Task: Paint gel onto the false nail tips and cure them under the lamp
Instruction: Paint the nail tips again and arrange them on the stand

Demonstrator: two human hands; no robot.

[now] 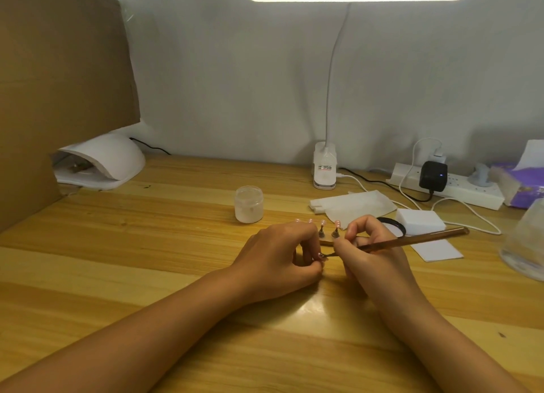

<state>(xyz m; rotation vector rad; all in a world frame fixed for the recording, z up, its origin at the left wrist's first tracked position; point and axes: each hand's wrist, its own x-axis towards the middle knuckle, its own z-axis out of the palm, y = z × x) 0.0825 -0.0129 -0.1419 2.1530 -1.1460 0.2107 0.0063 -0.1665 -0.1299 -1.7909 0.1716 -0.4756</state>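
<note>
Pinching a small false nail tip (320, 255) between curled fingers, the left hand (276, 260) sits on the desk (147, 245) close beside the right hand (374, 253). The right hand grips an amber-handled brush (412, 240) whose tip meets that nail. Just behind the hands, more pink nail tips (337, 224) stand in a row on small stands, a white jar (249, 205) is near, and the white curing lamp (112, 160) sits well apart at far left.

Left hand (282, 257) pinches a nail tip (321, 256) low over the table (147, 245). Right hand (374, 251) grips an amber brush (412, 239), bristle end on that tip. Behind the hands, more tips (337, 223) stand on a holder (326, 241), with a jar (249, 204) just beyond. Curing lamp (100, 160) sits far left, desk lamp (323, 169) at the wall, power strip (459, 191) right.
</note>
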